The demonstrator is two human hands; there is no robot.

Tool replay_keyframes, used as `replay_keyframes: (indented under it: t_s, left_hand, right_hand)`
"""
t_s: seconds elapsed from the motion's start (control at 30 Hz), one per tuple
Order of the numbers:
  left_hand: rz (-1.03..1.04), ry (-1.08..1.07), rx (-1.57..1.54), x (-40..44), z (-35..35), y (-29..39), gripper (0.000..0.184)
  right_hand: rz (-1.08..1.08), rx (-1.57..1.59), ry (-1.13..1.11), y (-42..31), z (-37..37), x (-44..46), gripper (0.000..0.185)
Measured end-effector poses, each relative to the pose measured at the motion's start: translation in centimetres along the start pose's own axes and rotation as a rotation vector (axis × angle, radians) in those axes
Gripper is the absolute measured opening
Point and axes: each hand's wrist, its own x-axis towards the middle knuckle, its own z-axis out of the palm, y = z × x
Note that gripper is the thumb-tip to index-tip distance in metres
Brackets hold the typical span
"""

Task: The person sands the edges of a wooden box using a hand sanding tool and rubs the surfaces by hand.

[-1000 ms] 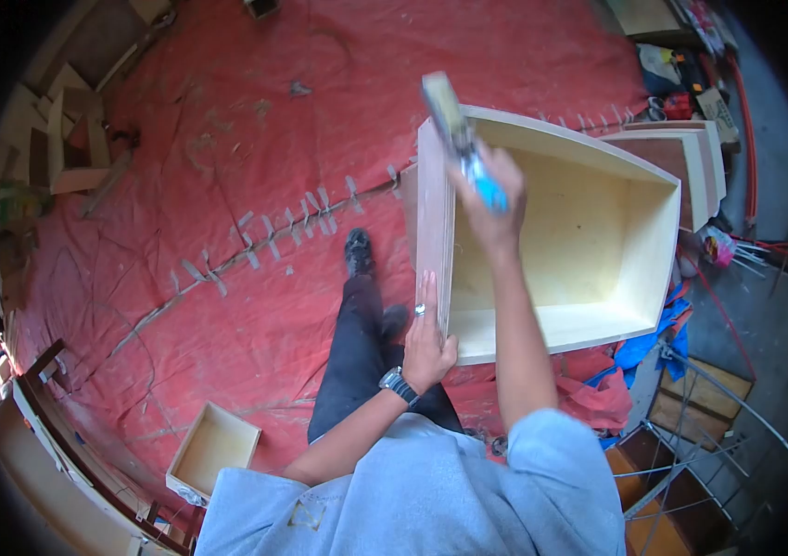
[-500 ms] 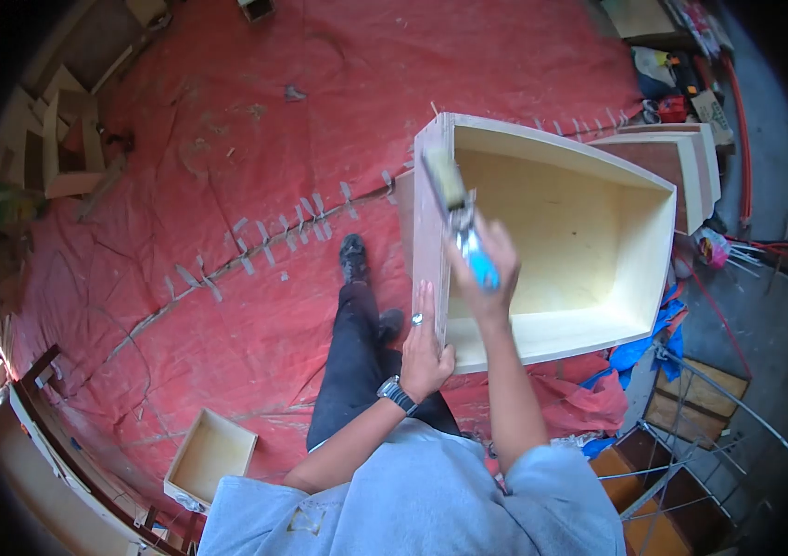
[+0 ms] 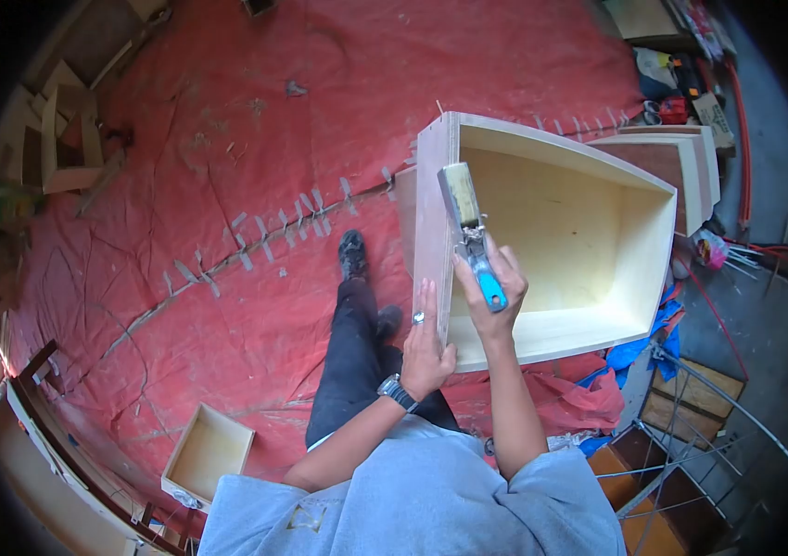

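A large open wooden box point(image 3: 552, 232) with a pale inside stands in front of me, its flat side panel point(image 3: 431, 213) at the left. My left hand point(image 3: 425, 352), with a ring and a wristwatch, holds the near end of that panel, fingers stretched along it and the thumb over the edge. In my right hand point(image 3: 494, 287) is a tool with a blue handle point(image 3: 489, 289) and a pale, block-like head point(image 3: 461, 196). The head lies over the panel's inner edge; whether it touches cannot be made out.
Red sheeting point(image 3: 255, 139) with grey tape strips covers the floor. A small wooden tray point(image 3: 210, 454) lies at lower left, with wooden boxes point(image 3: 74, 139) at upper left. Curved wooden pieces point(image 3: 691, 171) stand behind the large box. A wire frame point(image 3: 681, 454) is at lower right.
My right hand has drawn the blue-handled tool down along the panel toward me, from its far end. My left hand has stayed on the near end of the panel.
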Motion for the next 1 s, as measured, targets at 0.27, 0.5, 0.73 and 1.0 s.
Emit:
replay_keyframes:
  t_s: [0.27, 0.5, 0.73, 1.0]
  left_hand:
    - [-0.002, -0.012, -0.002, 0.2, -0.3, 0.0, 0.118]
    - [-0.078, -0.063, -0.068, -0.2, -0.1, -0.1, 0.119]
    - [-0.040, -0.034, -0.040, -0.2, 0.1, -0.5, 0.117]
    - [-0.094, -0.067, -0.072, -0.1, 0.1, -0.4, 0.118]
  right_hand:
    - [-0.091, -0.016, 0.102, 1.3, 5.0, 15.5, 0.039]
    - [0.056, -0.027, -0.033, -0.9, -0.5, -1.5, 0.044]
    - [-0.063, -0.031, -0.028, 0.7, 4.1, 12.2, 0.042]
    - [-0.078, -0.090, -0.053, -0.3, 0.9, 4.5, 0.051]
